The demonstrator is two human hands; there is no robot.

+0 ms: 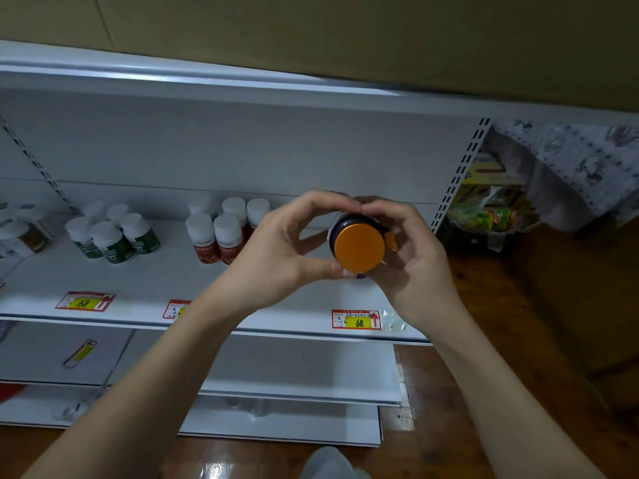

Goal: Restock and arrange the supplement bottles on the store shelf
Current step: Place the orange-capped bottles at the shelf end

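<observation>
I have a dark bottle point(358, 248) with an orange cap between both hands, its cap turned toward me, held in the air above the right end of the white shelf point(294, 285). My left hand point(276, 252) curls round its left side, thumb under the cap's edge and fingertips arched over the top. My right hand point(411, 257) cups the other side, fingers wrapped behind the bottle and meeting the left fingertips above it. So both hands are gripping the same bottle, neither spread nor idle.

Below the bottle, on the shelf's front edge, sits a red and yellow price tag point(356, 319) marked 68, and the stretch of shelf behind that tag has nothing standing on it that I can see. Further left stand a group of red-labelled bottles point(221, 233) with white caps, and beyond them green-labelled bottles point(114, 235), each cluster well apart from the other.

I judge this to be the placing step: one bottle brought up to its slot and not yet set down. The next move, as I read it, calls for tipping the bottle upright so the cap faces up, lowering it onto the shelf behind the 68 tag, and turning the label to the front. I cannot see the label from here, so I would have to check its facing as I set it down. Letting go with one hand first would help me steer it.
</observation>
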